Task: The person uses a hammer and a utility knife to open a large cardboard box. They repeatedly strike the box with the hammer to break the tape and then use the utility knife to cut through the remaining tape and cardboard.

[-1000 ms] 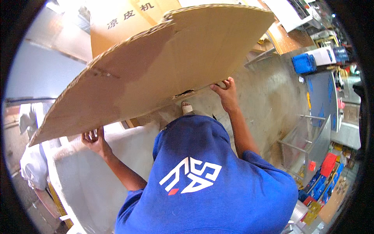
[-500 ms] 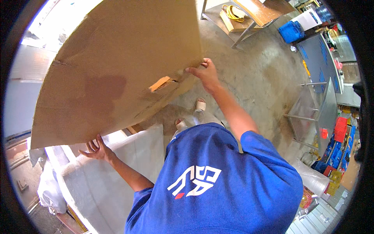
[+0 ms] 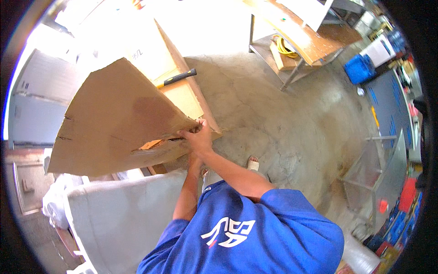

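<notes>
Evidently the cardboard sheet (image 3: 109,118) is the thing in hand, standing tilted to the left of the person's feet (image 3: 253,163), its broad brown face toward the head camera. Near its lower edge is a torn slot (image 3: 151,144) with orange showing in it, and small nicks mark the left edge. The right hand (image 3: 197,137) is closed in a pinch on the sheet's right-hand corner, thumb on the near face and fingers bent round the edge. The left forearm (image 3: 185,196) runs up beneath the right wrist; the left hand is hidden there, so I cannot tell how far open it is or what it holds.

Just below the sheet sits a pale grey wrapped block (image 3: 123,205); whether the two touch is unclear. Behind the sheet, a black-and-yellow tool handle (image 3: 180,77) lies across a light tan box (image 3: 187,98). Farther off, over the concrete floor (image 3: 273,132), stands a wooden-topped bench (image 3: 296,32) with a yellow coil (image 3: 285,45) on its lower shelf, then a blue container (image 3: 359,68) and a metal frame (image 3: 369,182) toward the right
</notes>
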The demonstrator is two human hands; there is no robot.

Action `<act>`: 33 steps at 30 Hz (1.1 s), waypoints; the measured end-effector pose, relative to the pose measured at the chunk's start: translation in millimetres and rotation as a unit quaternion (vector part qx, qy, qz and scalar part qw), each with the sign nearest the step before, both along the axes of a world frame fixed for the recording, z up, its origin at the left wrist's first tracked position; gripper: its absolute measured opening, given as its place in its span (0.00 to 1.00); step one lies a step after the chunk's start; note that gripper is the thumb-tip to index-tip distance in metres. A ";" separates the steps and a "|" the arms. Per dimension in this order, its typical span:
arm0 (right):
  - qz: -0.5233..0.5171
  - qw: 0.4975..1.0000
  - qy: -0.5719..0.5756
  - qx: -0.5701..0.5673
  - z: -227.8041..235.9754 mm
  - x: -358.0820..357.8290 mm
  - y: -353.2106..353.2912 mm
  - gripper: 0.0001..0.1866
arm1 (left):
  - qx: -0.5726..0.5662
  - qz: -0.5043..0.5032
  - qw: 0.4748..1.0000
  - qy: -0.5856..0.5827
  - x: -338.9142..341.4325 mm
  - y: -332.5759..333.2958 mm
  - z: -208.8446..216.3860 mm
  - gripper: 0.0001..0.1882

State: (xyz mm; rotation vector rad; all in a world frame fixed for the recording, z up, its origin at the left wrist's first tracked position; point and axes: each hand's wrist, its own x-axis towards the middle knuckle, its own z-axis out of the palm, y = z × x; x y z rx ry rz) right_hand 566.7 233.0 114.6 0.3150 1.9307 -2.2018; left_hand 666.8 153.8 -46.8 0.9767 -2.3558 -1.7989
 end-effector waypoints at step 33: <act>0.344 0.932 0.114 0.006 12.8 -236.6 64.2 0.09 | -0.173 0.071 0.971 -0.149 -46.4 44.7 -69.0 0.32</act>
